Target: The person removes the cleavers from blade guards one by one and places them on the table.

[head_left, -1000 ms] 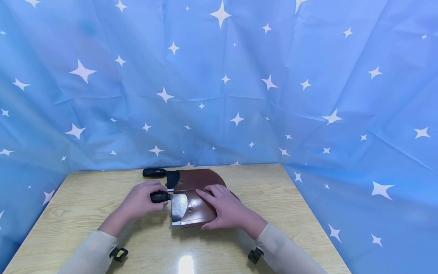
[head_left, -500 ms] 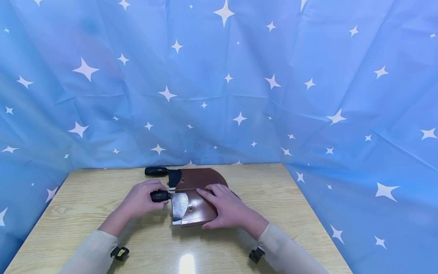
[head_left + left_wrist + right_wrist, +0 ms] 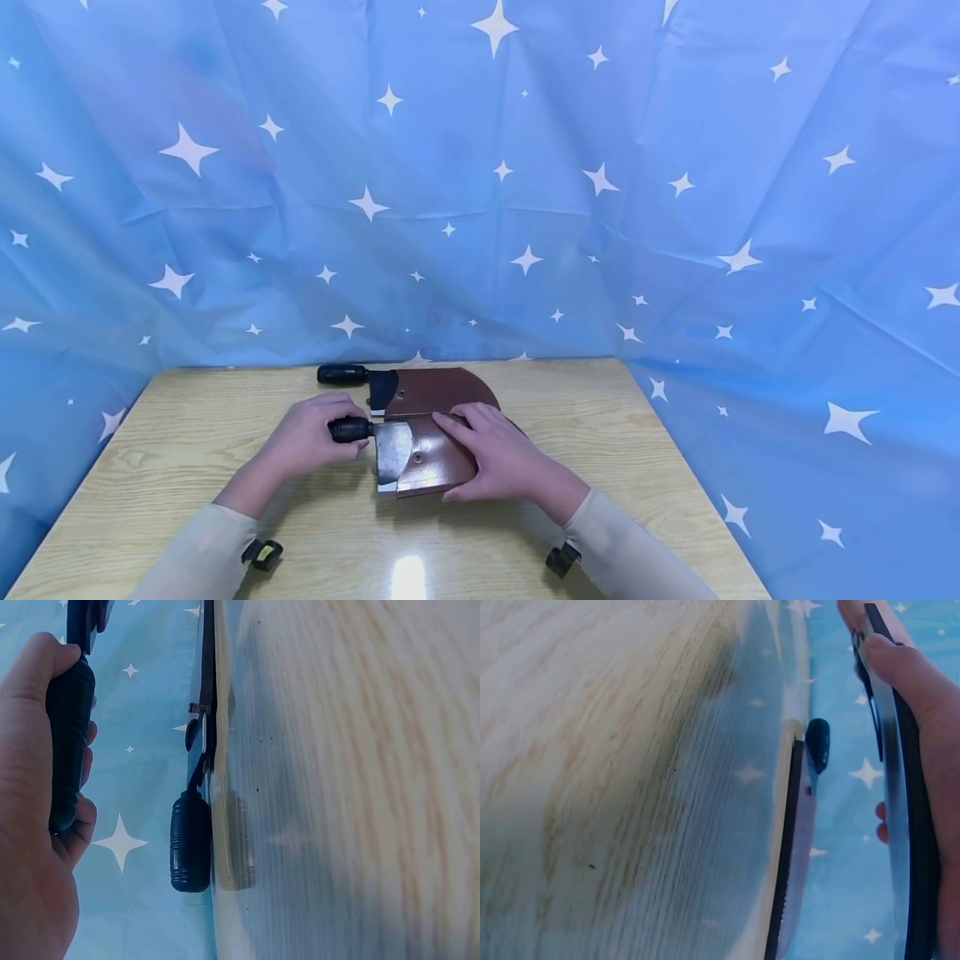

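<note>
Little has moved: your left hand (image 3: 318,432) curls round the fat black handle (image 3: 351,430), your right hand (image 3: 501,460) pinches the flat brown leather cover (image 3: 442,468), and loosening could drop both.

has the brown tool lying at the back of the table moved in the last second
No. In the head view, the back tool lies in the same place against the table's back edge; both shift slightly in the picture together.
</note>
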### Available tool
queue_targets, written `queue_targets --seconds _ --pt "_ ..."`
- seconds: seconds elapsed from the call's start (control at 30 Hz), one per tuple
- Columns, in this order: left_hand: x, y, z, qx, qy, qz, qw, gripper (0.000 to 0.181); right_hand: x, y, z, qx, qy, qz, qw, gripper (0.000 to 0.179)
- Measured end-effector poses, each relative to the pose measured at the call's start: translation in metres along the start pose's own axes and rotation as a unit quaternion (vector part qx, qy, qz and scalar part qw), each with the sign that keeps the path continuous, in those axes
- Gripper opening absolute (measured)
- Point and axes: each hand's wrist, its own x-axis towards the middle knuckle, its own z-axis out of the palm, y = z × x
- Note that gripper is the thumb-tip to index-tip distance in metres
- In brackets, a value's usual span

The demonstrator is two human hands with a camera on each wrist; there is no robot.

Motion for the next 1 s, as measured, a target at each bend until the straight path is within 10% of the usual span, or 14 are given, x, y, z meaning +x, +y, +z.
queue_targets --seconds 1.0 --pt "-0.001 -0.006 -0.016 0.025 -0.012 0.015 0.9995 0.031 -0.019 0.019 -0.003 0.039 0.012 0.023 0.9989 0.119"
